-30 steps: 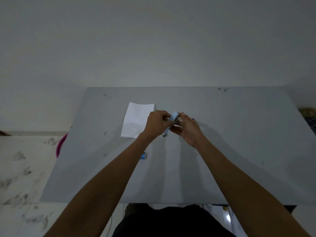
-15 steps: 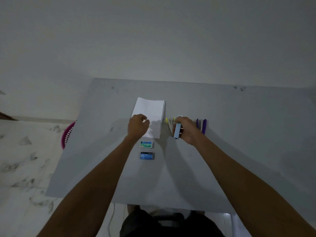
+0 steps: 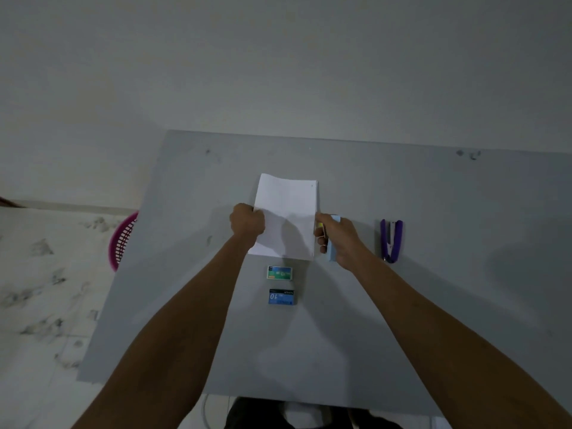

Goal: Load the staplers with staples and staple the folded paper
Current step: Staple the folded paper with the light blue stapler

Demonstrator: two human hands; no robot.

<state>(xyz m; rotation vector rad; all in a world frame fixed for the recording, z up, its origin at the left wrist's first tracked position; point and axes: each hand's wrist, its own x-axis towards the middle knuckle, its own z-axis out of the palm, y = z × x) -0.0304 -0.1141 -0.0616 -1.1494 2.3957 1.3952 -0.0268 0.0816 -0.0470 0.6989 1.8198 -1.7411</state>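
While both forearms reach out across the grey table [image 3: 433,289], my left hand [image 3: 247,222] pinches the left edge of the folded paper [image 3: 286,209], fingers curled. The paper lies flat mid-table, nearer the far edge. Right hand [image 3: 342,239]: knuckles up, fingers clamped round the light blue stapler [image 3: 332,253] at the paper's right edge. Purple stapler [image 3: 391,239] lies apart, rightward. Green staple box [image 3: 280,272] and blue staple box [image 3: 281,297] sit toward the near edge.

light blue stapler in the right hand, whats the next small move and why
Probably slide the light blue stapler onto the folded paper at its right edge and squeeze: the right hand holds it beside that edge while the left hand grips the left edge.
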